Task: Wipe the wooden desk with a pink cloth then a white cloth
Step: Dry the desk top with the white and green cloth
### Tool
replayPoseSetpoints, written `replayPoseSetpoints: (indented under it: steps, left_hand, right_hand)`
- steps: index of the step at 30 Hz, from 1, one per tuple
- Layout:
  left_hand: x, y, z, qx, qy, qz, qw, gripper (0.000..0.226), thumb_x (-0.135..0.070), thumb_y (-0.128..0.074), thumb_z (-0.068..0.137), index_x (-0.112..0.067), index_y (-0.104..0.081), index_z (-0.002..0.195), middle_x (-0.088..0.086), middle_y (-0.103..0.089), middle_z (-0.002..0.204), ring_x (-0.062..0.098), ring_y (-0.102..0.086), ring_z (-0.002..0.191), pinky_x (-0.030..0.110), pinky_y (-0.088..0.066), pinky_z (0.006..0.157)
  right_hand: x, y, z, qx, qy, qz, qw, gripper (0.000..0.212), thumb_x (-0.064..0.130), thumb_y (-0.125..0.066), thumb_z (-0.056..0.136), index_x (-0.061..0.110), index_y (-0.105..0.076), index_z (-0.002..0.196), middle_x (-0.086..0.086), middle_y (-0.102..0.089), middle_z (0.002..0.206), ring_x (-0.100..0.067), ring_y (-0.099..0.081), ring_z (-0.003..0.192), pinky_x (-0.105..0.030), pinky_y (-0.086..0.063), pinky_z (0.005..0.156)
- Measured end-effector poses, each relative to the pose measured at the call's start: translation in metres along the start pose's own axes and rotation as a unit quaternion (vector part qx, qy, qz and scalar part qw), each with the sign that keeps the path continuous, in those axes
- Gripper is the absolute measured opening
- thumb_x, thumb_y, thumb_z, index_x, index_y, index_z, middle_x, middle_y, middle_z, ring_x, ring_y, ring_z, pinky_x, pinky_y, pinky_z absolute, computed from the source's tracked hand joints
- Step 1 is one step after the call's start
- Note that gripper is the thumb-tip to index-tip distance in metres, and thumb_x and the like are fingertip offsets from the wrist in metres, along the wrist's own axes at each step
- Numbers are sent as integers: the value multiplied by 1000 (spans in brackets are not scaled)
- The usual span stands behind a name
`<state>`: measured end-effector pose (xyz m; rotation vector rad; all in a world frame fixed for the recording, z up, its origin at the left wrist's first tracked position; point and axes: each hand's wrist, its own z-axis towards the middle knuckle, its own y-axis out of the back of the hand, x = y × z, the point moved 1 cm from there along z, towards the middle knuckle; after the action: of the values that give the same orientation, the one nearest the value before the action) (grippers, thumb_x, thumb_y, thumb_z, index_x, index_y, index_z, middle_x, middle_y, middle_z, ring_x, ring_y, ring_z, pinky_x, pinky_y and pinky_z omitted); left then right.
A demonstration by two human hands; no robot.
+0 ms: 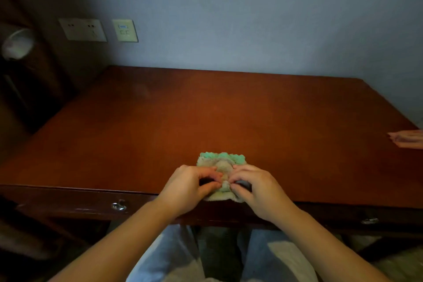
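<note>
The left hand [190,186] is pinching the white cloth [220,162] at the near edge of the wooden desk [206,110], the right hand [256,190] pinching its other side; soft and light, it is likely bunching best at the folds. The pink cloth [407,138] is lying far right on the glossy top, under a grey wall [251,18]

Reddish-brown wooden desk [206,110] with a small fluffy white cloth [221,165] at lower centre and a flat pink cloth [407,139] at the right edge of the frame.
The white cloth, tinged green along its far fringe, lies bunched on the desk top, its near hem reaching the front lip. The left hand [190,186] and right hand [257,189] pinch its middle from either side. The pink cloth lies flat on the desk's right side, well apart and partly cut off by the frame.
</note>
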<state>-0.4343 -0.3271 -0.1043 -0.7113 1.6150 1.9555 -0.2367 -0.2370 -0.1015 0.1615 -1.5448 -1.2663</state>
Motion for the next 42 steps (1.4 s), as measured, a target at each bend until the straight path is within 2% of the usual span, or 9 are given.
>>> replayPoseSetpoints:
  steps: [2,7,10,14,25,31,33,36,42]
  left_hand:
    - [1,0,-4,-11,-3,0,1000,13,-35,-73,88,-31,-77,99,-18,-72,111,-16,-54,111,13,-43,99]
    - [5,6,1,-15,9,-4,1000,14,-37,-70,89,-36,-75,103,-19,-71,112,-11,-58,110,23,-49,98]
    - [9,3,-8,-12,9,-14,1000,15,-38,-70,89,-37,-74,103,-20,-69,116,-11,-53,120,28,-48,104]
    - [6,0,-27,-35,-5,-34,999,15,-35,-71,87,-37,-74,102,-20,-69,114,-13,-52,120,27,-46,106]
    - [-11,-16,-19,-52,-41,13,998,15,-39,-73,87,-34,-76,101,-20,-72,109,-15,-53,117,23,-48,100]
    - [-29,-32,-7,-35,-55,25,998,16,-40,-71,88,-34,-76,102,-18,-71,111,-19,-49,117,5,-39,97]
    - [-34,-38,-2,-31,-59,31,997,16,-42,-70,89,-35,-75,102,-18,-71,112,-17,-51,118,11,-44,98]
    - [-39,-45,5,-18,-67,29,997,17,-43,-69,89,-37,-74,104,-18,-71,114,-13,-53,118,19,-48,100]
    - [-45,-53,22,6,-62,20,998,16,-42,-69,89,-37,-74,104,-17,-70,115,-13,-53,118,21,-46,103]
  right_hand:
    - [3,0,4,-1,3,-15,1000,13,24,-67,92,26,-74,102,15,-63,112,-3,-54,117,-31,-48,97]
    - [12,-8,13,-31,-3,-18,999,13,20,-65,93,22,-73,103,12,-62,109,-6,-55,107,-33,-49,92]
    - [11,-11,6,-24,12,-10,1000,12,20,-64,94,22,-72,103,12,-62,113,-7,-54,113,-33,-49,93]
    - [9,-9,-2,3,45,-16,999,14,25,-63,95,24,-71,106,14,-63,118,-4,-51,122,-32,-48,99]
    - [-10,7,-18,7,51,-6,999,16,24,-68,93,25,-73,108,18,-64,120,8,-47,126,-21,-42,105]
    - [-27,22,-34,2,27,-9,1000,18,26,-68,94,27,-73,110,22,-61,120,15,-42,126,-6,-32,102]
    - [-33,28,-39,-1,20,-8,1000,18,26,-68,93,28,-73,110,25,-59,119,18,-41,125,-2,-30,100]
    - [-42,37,-45,2,12,-11,1000,19,27,-68,93,30,-73,111,25,-61,120,14,-43,125,-3,-31,100]
    - [-56,47,-46,0,2,-20,1000,19,29,-69,93,29,-74,111,24,-62,119,12,-46,124,-3,-31,100]
